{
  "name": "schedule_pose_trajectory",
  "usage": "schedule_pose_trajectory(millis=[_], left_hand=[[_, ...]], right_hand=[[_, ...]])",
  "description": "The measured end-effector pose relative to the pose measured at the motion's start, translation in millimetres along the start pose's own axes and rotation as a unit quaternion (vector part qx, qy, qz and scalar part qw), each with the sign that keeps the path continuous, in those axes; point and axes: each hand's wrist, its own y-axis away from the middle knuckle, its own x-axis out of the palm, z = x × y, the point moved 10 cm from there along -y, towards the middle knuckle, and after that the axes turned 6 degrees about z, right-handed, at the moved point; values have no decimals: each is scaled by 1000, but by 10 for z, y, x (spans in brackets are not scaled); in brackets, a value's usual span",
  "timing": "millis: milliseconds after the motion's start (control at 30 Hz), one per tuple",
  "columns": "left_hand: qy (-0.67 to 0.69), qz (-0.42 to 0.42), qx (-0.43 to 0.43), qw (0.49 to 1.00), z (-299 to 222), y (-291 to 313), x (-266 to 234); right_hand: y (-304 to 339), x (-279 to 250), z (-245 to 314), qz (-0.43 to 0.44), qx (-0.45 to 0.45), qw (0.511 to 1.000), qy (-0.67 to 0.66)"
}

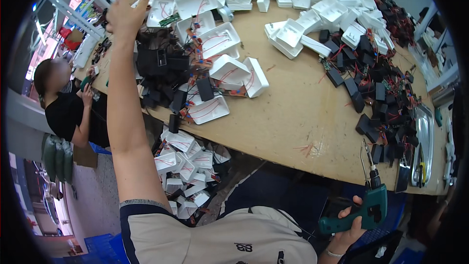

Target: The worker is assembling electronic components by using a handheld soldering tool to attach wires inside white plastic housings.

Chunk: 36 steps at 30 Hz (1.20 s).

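My left arm stretches far out to the upper left, and my left hand (126, 15) is up there with its fingers apart, holding nothing that I can see. Next to it lie white plastic housings (197, 2) with red wires, and a small green circuit board (169, 20). Below these is a heap of black plastic boxes (159, 63). At the lower right, my right hand (349, 234) is wrapped round the handle of a green soldering gun (375, 208). Its metal tip and thin feed tube point up toward the table's front edge.
The brown table (283, 112) carries a big pile of white housings (337, 10) at the back. Black boxes with wired boards (378, 88) lie at right, near a metal tray (423, 142). More housings (188, 166) are piled below the table. A co-worker (63, 98) sits at left.
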Motion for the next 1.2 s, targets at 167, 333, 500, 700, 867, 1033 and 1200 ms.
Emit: schedule_pose_trajectory(millis=[167,333,500,700,867,1033,1200], left_hand=[[393,-103,154,901,-1073,290,-735],[334,265,141,894,-3042,580,161],[194,451,112,864,-3563,1179,991],[310,441,13,842,-3568,1394,1108],[466,221,91,852,-3003,1252,233],[595,294,244,708,-3577,1927,-650],[592,379,348,620,-4082,2825,-1193]], right_hand=[[-41,-29,-115,8,13,1000,-22],[-26,73,-103,91,114,979,-142],[-94,78,373,-75,-85,921,374],[-73,-205,285,-88,-96,918,375],[-128,-250,-293,12,81,993,-82],[-59,-311,25,-43,-9,998,-35],[86,-447,88,-31,-39,997,-52]])
